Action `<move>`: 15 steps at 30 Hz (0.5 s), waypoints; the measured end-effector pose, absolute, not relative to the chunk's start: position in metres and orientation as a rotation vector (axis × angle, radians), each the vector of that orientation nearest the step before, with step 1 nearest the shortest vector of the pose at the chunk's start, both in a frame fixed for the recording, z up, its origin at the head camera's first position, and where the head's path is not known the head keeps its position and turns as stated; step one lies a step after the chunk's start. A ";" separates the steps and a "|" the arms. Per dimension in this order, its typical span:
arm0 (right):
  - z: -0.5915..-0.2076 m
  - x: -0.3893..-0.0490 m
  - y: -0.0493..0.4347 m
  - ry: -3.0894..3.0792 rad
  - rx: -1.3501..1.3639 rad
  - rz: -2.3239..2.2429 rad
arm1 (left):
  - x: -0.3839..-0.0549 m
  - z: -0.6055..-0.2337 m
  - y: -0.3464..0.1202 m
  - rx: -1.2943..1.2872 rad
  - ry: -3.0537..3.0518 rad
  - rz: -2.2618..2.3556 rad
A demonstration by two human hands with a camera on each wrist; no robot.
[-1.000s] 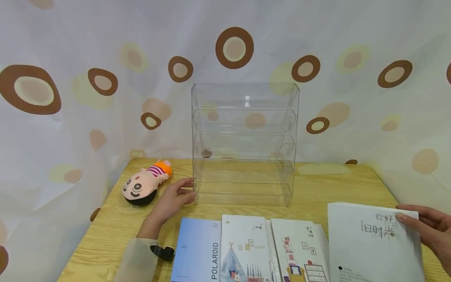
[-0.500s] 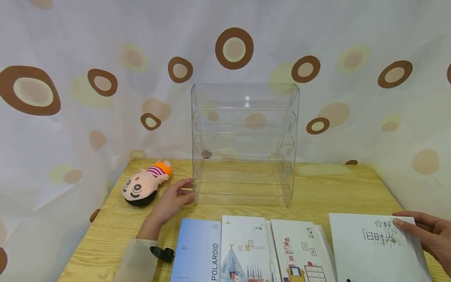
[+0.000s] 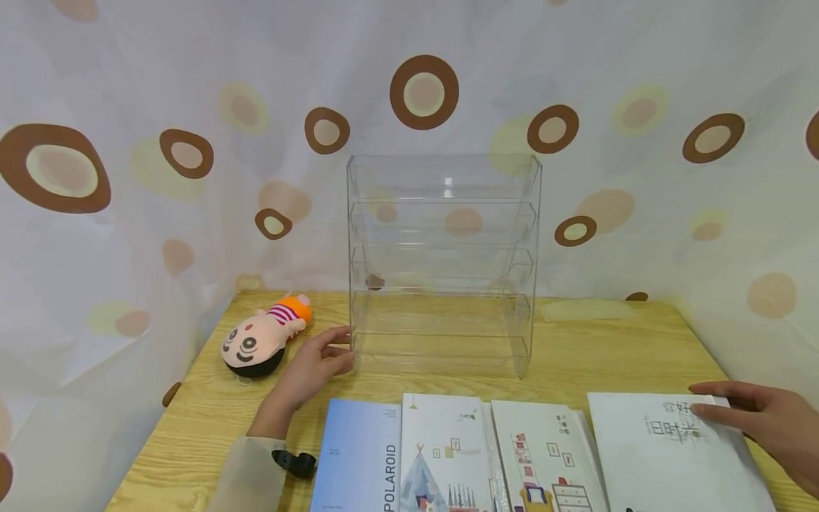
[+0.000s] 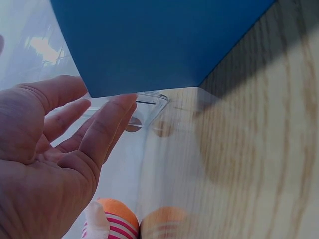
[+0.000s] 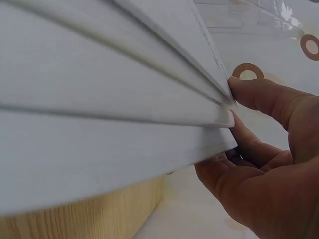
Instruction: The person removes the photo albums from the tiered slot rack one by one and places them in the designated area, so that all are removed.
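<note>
A clear acrylic rack (image 3: pixel 441 334) with several tiers stands on the wooden table. My left hand (image 3: pixel 313 373) has its fingertips at the rack's lower left side, fingers loosely extended. In the left wrist view that hand (image 4: pixel 60 149) overlaps a blue cover (image 4: pixel 149 45) at the top. Over at the right, my right hand (image 3: pixel 761 423) pinches a white album (image 3: pixel 672 469) by its upper right corner. The right wrist view has the thumb (image 5: pixel 259 94) on the top white cover (image 5: pixel 169 30), fingers underneath, with more white layers below it.
A blue "POLAROID" album (image 3: pixel 358 455), a white album with a tent picture (image 3: pixel 441 455) and one with furniture drawings (image 3: pixel 544 455) lie in a row at the front. A plush doll (image 3: pixel 262 341) lies at the left. Patterned cloth (image 3: pixel 192 85) hangs behind the table.
My right hand and the white album have come down and slightly left, toward the row of albums. My left hand stays by the rack.
</note>
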State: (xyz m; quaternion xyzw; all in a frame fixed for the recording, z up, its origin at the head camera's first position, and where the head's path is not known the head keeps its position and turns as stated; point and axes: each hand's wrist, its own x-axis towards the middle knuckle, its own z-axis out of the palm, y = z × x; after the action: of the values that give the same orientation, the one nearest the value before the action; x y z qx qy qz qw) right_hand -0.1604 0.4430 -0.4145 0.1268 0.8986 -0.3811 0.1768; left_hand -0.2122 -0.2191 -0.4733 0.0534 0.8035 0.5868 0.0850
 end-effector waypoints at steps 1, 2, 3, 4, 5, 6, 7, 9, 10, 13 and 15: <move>-0.415 -0.161 0.443 2.546 0.341 -1.067 | -0.212 -0.474 -0.219 0.164 2.393 1.752; -0.416 -0.162 0.444 2.545 0.320 -1.060 | -0.213 -0.475 -0.219 0.167 2.389 1.755; -0.417 -0.163 0.444 2.542 0.302 -1.050 | -0.213 -0.475 -0.219 0.169 2.384 1.760; -0.418 -0.164 0.444 2.535 0.288 -1.042 | -0.213 -0.476 -0.219 0.170 2.382 1.763; -0.419 -0.165 0.444 2.536 0.267 -1.033 | -0.213 -0.476 -0.219 0.173 2.379 1.765; -0.420 -0.166 0.443 2.539 0.245 -1.020 | -0.213 -0.477 -0.219 0.171 2.378 1.766; -0.422 -0.167 0.443 2.535 0.232 -1.011 | -0.213 -0.477 -0.219 0.171 2.379 1.765; -0.425 -0.170 0.442 2.527 0.202 -0.989 | -0.214 -0.477 -0.219 0.157 2.386 1.763; -0.426 -0.171 0.441 2.523 0.185 -0.986 | -0.214 -0.477 -0.219 0.161 2.395 1.757; -0.431 -0.176 0.442 2.509 0.149 -0.988 | -0.214 -0.477 -0.219 0.148 2.402 1.755; -0.435 -0.178 0.442 2.495 0.136 -1.002 | -0.214 -0.476 -0.219 0.158 2.397 1.757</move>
State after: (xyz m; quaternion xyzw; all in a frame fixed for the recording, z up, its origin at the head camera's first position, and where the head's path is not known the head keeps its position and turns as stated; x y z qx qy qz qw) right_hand -0.1783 0.4424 -0.4350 0.0491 0.9035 -0.3628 0.2229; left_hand -0.2143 -0.2188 -0.4764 0.0527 0.8027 0.5883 0.0828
